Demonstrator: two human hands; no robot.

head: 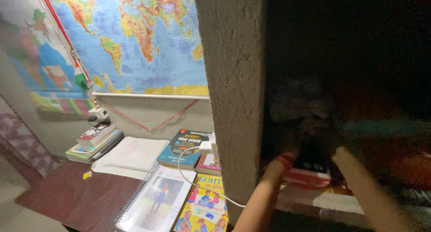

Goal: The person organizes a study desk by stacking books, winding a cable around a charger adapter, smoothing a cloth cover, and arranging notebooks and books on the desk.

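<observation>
A dark, boxy object (312,158) sits atop a red flat item (310,177) inside a dim shelf recess, and both my hands reach for it: my left hand (287,149) at its left side, a red band on the wrist, my right hand (336,152) at its right; I cannot tell whether either grips. A rough concrete pillar (233,93) divides the recess from the surface (76,196), where a spiral notebook (155,198), colourful books (204,205) and a white cable (188,178) lie beneath a world map (134,39)
</observation>
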